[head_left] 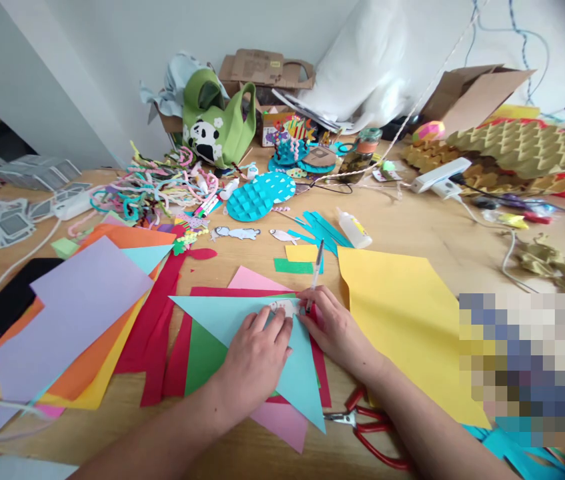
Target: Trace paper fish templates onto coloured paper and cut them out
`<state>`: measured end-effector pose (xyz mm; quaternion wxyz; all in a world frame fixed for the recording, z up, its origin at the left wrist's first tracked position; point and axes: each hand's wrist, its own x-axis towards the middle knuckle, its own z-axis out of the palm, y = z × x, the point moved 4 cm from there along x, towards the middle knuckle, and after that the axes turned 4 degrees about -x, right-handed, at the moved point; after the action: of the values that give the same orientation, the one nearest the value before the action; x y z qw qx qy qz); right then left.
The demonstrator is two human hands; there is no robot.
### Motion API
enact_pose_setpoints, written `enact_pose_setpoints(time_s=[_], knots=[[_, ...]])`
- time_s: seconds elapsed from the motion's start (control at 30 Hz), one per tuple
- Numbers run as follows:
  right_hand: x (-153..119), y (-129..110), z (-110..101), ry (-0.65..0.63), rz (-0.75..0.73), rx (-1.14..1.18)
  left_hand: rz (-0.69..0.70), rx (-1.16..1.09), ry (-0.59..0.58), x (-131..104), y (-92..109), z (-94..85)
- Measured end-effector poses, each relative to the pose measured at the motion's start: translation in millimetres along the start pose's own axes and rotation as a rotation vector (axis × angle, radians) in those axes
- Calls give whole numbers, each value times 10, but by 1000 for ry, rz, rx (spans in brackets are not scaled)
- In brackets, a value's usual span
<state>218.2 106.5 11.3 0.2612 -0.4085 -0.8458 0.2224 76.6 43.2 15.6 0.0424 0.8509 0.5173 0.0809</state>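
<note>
On a light blue paper (212, 315) lies a small white fish cutout (287, 306). The fingers of my left hand (261, 347) press flat on the paper and on the cutout's lower edge. A pen (317, 265) is gripped upright in my right hand (332, 325), its tip near the fish's tail at the paper's upper right edge. Red, green and pink sheets lie beneath the light blue one. Red-handled scissors (369, 427) rest under my right forearm.
Yellow paper (402, 300) lies to the right, and a stack of purple and orange sheets (92, 287) to the left. A glue bottle (355, 229), blue strips and other paper fish lie beyond my hands. Pipe cleaners (162, 183) and a green panda bag (222, 127) are farther back.
</note>
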Motion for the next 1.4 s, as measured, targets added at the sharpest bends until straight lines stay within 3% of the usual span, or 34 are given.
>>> enact_pose_setpoints(time_s=[0.33, 0.53, 0.77, 0.93, 1.17, 1.27, 1.4], knots=[[-90, -1, -358, 466, -24, 71, 29, -27, -8, 4, -16, 41], [-136, -7, -436, 607, 47, 201, 28, -14, -15, 3, -19, 57], [-118, 45, -531, 778, 247, 382, 38, -3, 5, -2, -19, 76], [-36, 154, -535, 760, 407, 734, 35, -12, 9, -7, -15, 70], [277, 118, -401, 506, 565, 1273, 39, -9, 20, -14, -15, 60], [406, 54, -312, 485, 576, 1365, 41, -2, 29, -12, -15, 76], [472, 35, -163, 475, 552, 1290, 40, 3, 34, -10, -18, 81]])
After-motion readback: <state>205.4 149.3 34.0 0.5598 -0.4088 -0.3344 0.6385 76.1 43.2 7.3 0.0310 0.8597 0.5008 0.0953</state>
